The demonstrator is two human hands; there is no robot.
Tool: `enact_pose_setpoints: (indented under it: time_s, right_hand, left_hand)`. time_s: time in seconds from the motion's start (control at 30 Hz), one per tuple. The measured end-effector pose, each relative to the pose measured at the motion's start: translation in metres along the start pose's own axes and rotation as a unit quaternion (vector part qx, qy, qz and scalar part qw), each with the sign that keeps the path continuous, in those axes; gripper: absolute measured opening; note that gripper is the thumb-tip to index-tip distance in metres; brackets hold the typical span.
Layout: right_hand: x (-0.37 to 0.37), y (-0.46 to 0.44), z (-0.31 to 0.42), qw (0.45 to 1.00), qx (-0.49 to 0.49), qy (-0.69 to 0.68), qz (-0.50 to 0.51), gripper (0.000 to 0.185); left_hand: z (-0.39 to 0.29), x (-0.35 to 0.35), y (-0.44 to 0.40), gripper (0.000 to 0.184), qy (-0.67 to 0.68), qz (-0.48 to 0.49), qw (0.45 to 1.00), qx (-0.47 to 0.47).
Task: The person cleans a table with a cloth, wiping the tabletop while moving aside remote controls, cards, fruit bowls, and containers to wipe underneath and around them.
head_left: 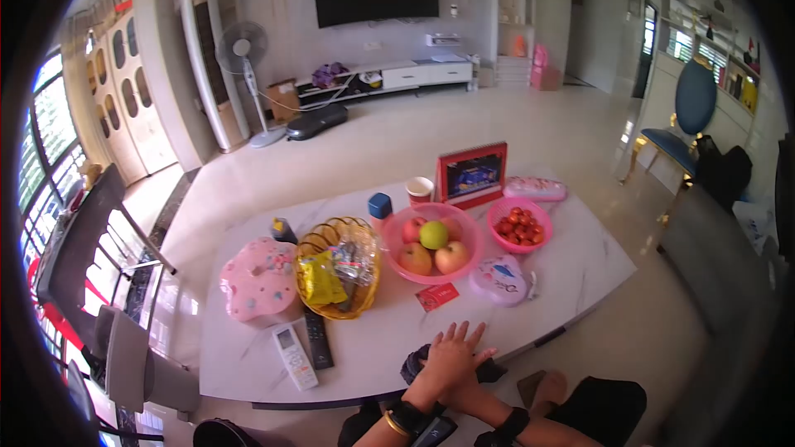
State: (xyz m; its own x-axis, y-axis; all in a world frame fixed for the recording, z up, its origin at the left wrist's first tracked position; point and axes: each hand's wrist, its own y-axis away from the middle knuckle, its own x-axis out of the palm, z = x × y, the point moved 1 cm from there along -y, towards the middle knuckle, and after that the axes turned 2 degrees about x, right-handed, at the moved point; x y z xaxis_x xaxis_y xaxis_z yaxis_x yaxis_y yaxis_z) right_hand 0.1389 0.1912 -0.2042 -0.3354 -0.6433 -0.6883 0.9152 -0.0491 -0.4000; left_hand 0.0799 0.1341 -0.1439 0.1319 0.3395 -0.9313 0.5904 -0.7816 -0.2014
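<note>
My left hand [454,356] lies palm down near the front edge of the marble-patterned table [373,364], its fingers spread. A dark watch and a gold bangle are on that wrist. My right hand [468,397] crosses beneath it, with a black band on the wrist; its fingers are hidden. A bunched black item [412,362], perhaps cloth, shows beside and under the hands. Just beyond them are a red card [436,296] and a lilac heart-shaped case [500,280]. To the left lie a white remote [295,358] and a black remote [318,339].
On the table stand a pink flower-shaped box [259,281], a yellow basket [370,294] of packets, a pink bowl [391,261] of fruit, a pink basket [494,236] of small red fruit, a paper cup [420,191] and a red desk calendar [472,175]. A grey sofa [712,257] is right.
</note>
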Motion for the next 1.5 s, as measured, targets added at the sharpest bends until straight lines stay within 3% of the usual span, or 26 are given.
enact_pose_setpoints:
  time_s: [0.1,0.13,0.17,0.2,0.23,0.33,0.5,0.57,0.63,0.7,0.83,0.93,1.0,1.1,1.2,1.3,1.37,1.5]
  right_hand:
    - [-0.012,-0.016,-0.006,0.998,-0.007,-0.038,-0.052,0.045]
    - [-0.02,-0.026,-0.013,1.0,0.012,-0.01,-0.022,0.044]
    - [-0.041,-0.044,-0.017,0.986,0.076,0.058,0.136,0.04]
    - [-0.055,-0.04,-0.027,0.985,0.084,0.081,0.129,0.04]
    - [-0.06,-0.016,-0.053,0.989,0.01,0.144,-0.014,0.043]
    - [-0.101,0.022,-0.072,0.977,0.059,0.198,-0.046,0.056]
    - [-0.098,0.022,-0.081,0.951,0.166,0.207,-0.159,0.049]
    - [-0.079,0.006,-0.059,0.946,0.149,0.251,-0.138,0.05]
    - [-0.059,-0.011,-0.021,0.966,0.126,0.222,-0.036,0.052]
    - [-0.022,-0.027,-0.006,0.983,0.124,0.089,0.096,0.054]
    - [0.014,-0.024,0.0,0.998,0.045,-0.007,-0.034,0.055]
    - [0.007,-0.017,0.002,0.99,-0.006,-0.065,-0.125,0.055]
    - [-0.046,-0.006,-0.014,0.987,-0.023,0.157,-0.024,0.055]
    - [-0.117,0.018,-0.071,0.965,0.068,0.251,-0.038,0.055]
    - [-0.183,0.036,-0.172,0.925,0.191,0.302,-0.126,0.054]
    - [-0.245,0.021,-0.227,0.876,0.36,0.306,-0.094,0.053]
    - [-0.258,0.003,-0.239,0.862,0.409,0.29,-0.075,0.054]
    - [-0.214,0.002,-0.205,0.908,0.274,0.318,-0.011,0.058]
  left_hand:
    - [0.007,-0.001,0.001,0.06,0.0,0.03,0.999,-0.02]
    - [0.012,0.003,0.001,0.058,0.019,-0.014,1.0,-0.002]
    - [0.015,0.005,0.003,0.057,0.039,-0.057,0.997,0.018]
    - [0.011,-0.007,0.004,0.057,0.065,-0.059,0.996,0.017]
    - [0.011,-0.009,0.004,0.057,0.07,-0.053,0.996,0.016]
    - [0.01,0.001,0.006,0.06,-0.001,-0.021,1.0,0.005]
    - [0.01,-0.001,0.017,0.058,0.012,-0.01,1.0,0.006]
    - [0.011,-0.004,0.022,0.061,0.021,-0.029,0.999,-0.006]
    - [0.016,-0.002,0.025,0.063,0.013,-0.034,0.999,-0.008]
    - [0.021,-0.005,0.025,0.065,0.013,-0.03,0.999,-0.033]
    - [0.027,-0.004,0.023,0.067,-0.039,-0.027,0.997,-0.052]
    - [0.022,-0.01,0.021,0.063,0.005,-0.032,0.998,-0.047]
    - [0.016,-0.013,0.013,0.061,0.025,-0.019,0.999,-0.026]
    - [0.011,-0.007,0.014,0.06,0.038,-0.007,0.999,-0.011]
    - [0.006,-0.003,0.015,0.058,0.028,0.025,0.999,0.012]
    - [-0.004,0.008,0.014,0.058,0.019,0.067,0.997,0.031]
    - [-0.009,0.019,0.012,0.057,0.004,0.071,0.996,0.045]
    - [-0.022,0.029,-0.001,0.056,-0.056,0.079,0.993,0.069]
